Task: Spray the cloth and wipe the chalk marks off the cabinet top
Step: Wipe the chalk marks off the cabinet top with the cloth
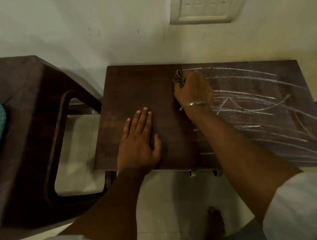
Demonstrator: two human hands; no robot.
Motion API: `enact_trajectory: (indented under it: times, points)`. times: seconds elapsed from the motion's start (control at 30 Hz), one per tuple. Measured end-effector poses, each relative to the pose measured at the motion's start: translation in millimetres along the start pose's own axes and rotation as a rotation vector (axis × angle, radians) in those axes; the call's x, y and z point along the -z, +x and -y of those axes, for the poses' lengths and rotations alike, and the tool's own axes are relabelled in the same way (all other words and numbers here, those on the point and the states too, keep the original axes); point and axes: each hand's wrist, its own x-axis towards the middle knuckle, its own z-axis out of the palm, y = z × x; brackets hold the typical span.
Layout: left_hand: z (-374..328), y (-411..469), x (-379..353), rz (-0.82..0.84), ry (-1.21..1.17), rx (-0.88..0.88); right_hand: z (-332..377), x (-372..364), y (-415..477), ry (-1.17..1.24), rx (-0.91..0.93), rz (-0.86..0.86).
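Near the back edge of the cabinet top (130, 87), about midway along it, the right hand (193, 88) curls its fingers tight round a bunched, patterned cloth (178, 77) and presses it to the wood. Chalk marks (249, 98) lie to the right of that hand, as long strokes running mostly along the top's length and reaching its right and front edges. The wood to the left shows none. The next passes should therefore travel rightward, and the right hand is the nearer.

Left hand (138, 141): fingers straight, palm flat on the front left part.

Surroundings: pale wall with switch plate (208, 2) behind, brown chair (26, 114) to the left, tiled floor (163, 207) below.
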Motion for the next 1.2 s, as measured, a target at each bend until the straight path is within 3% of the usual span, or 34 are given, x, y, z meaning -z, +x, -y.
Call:
enact_trajectory:
  times: [0.3,0.57,0.8,1.03,1.2]
  points:
    - [-0.6,-0.1,0.4,-0.010,0.011,-0.011,-18.0,17.2,-91.4,-0.009,0.003,0.041]
    - [-1.6,0.4,-0.9,-0.045,0.022,-0.021,-16.3,15.2,-65.4,0.047,-0.008,0.009]
    - [-2.0,0.0,-0.9,-0.052,0.021,-0.027,-33.4,29.3,-132.1,-0.031,-0.014,0.008]
    - [-2.0,-0.1,0.2,-0.049,0.012,-0.029,-24.0,20.8,-87.3,0.031,-0.041,-0.016]
    - [-2.9,-0.6,1.3,-0.043,0.005,-0.029,-34.3,28.8,-136.9,-0.003,-0.057,-0.004]
